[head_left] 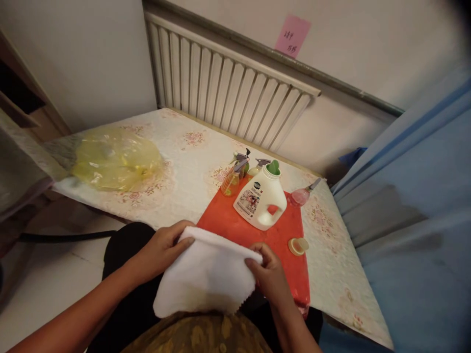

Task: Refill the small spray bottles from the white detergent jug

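1. White cloth (211,269): we held it on the near side of the jug (261,198), left hand (167,247) and right hand (271,272) each clamped on its edge.
2. Jug: already open; pale cap (297,246) lay to its near right.
3. Cloth: not yet released.

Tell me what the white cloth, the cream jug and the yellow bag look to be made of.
White cloth: soft textile, perhaps terry or microfibre, judging by its fuzzy, matte surface.
Cream jug: probably moulded plastic, given its smooth, faintly shiny walls.
Yellow bag: likely thin plastic film, glossy, see-through and crinkled.
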`<state>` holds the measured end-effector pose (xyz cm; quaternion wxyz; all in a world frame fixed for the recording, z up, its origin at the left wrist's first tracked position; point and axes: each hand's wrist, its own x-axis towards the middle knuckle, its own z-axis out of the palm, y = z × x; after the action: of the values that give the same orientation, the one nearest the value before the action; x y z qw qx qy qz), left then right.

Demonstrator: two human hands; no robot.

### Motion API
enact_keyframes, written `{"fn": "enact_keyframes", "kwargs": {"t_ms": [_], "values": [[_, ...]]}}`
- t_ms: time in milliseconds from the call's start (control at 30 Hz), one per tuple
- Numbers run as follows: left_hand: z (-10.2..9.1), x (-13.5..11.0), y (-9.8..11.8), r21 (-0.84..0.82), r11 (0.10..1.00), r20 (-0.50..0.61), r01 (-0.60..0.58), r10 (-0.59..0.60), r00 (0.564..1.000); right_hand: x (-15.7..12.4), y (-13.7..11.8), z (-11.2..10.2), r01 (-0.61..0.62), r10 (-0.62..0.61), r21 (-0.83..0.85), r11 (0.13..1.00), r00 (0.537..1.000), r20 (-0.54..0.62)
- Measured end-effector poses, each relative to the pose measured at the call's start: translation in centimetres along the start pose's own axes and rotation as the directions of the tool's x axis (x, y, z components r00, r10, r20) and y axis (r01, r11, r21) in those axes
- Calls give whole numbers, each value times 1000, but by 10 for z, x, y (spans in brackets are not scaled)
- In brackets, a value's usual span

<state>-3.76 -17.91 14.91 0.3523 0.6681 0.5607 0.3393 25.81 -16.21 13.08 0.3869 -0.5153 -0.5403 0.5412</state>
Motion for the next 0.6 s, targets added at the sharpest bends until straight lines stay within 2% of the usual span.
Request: {"fn": "enact_keyframes", "kwargs": {"t_ms": [100,233,333,433,600], "values": [[7,37,-12,2,995,-6,98,-98,995,37,13,-3,-77,79,102,992,997,-16],[31,92,-48,-25,974,30,225,-225,974,90,40,-1,-80,83,63,995,995,-51],[46,121,-70,24,967,16,255,-256,967,115,60,2,-82,81,-9,997,991,-110],[53,134,-84,77,963,17,259,-261,965,125,75,4,-67,49,-113,991,986,-157],[57,135,-92,148,959,-4,242,-244,970,127,86,3,-18,-40,-307,951,983,-181]]}}
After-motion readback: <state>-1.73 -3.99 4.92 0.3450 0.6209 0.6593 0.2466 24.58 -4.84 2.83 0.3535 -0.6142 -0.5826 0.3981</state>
